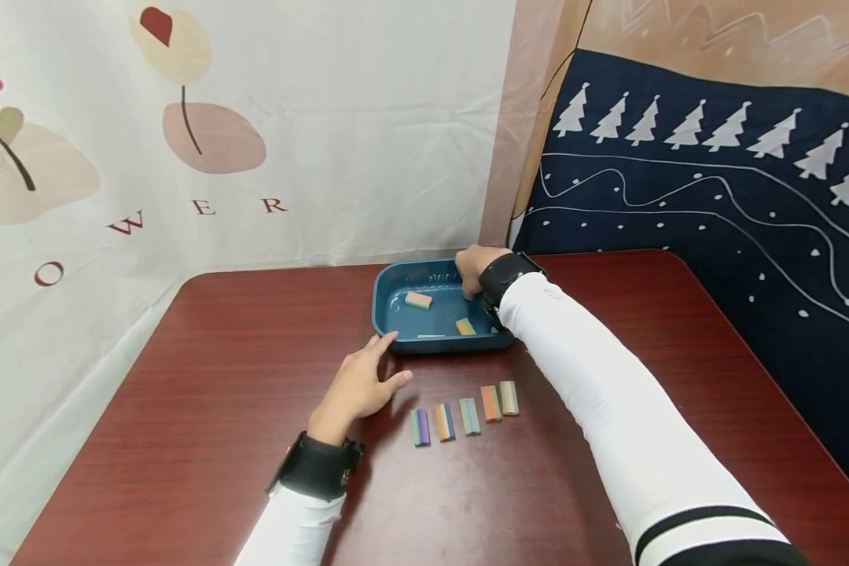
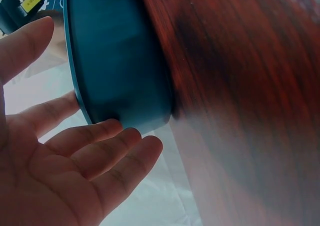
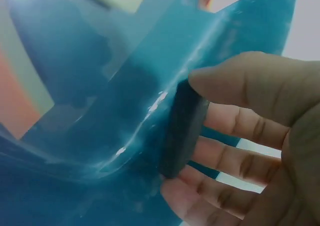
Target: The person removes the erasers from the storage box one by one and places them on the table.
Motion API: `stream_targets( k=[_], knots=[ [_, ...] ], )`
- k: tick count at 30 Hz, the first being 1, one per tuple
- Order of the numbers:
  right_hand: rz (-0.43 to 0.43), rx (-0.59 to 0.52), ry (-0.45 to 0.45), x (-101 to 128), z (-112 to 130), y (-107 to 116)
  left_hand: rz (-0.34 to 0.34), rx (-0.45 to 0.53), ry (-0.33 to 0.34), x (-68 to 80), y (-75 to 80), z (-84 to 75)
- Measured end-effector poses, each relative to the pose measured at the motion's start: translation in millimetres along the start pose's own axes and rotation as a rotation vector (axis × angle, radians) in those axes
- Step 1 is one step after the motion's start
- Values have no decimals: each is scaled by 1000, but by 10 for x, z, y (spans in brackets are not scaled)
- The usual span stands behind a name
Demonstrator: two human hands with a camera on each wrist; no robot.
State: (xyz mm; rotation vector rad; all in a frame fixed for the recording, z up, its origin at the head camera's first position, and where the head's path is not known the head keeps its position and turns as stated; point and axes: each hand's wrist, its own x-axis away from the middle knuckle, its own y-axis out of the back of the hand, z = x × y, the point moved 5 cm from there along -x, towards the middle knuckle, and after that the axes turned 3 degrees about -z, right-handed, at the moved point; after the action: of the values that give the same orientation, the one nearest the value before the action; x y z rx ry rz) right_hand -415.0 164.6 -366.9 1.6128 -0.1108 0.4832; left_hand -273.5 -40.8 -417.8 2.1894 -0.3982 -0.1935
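Note:
In the head view a teal plastic tray point(image 1: 435, 346) stands at the table's back edge. My right hand point(image 1: 479, 267) reaches into its right end. Up close in the right wrist view, thumb and fingers hold a short dark grey faceted stick point(image 3: 183, 131) beside the tray wall. Fingertips of my left hand point(image 1: 359, 384) touch the tray's front left corner, the fingers extended. On the tray floor lie a pink-and-green block point(image 1: 418, 299) and a yellowish block point(image 1: 464, 326). Part of the tray's right side is hidden behind my right wrist.
Several two-coloured sticks form a slanting row on the table in front of the tray, from a purple-and-green stick point(image 1: 420, 428) to a beige stick point(image 1: 509, 398). A white printed cloth point(image 1: 368, 141) hangs behind the reddish-brown table point(image 1: 240, 393); a dark blue cloth point(image 1: 679, 189) hangs at right.

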Motion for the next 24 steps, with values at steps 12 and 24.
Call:
stream_targets(
  k=[12,24],
  knots=[
    [-198,-125,267,353,93,101,-5,4,9,-27,33,12],
    [-293,-185,336,764,123,-13,4,-2,19,-7,25,9]
  ],
)
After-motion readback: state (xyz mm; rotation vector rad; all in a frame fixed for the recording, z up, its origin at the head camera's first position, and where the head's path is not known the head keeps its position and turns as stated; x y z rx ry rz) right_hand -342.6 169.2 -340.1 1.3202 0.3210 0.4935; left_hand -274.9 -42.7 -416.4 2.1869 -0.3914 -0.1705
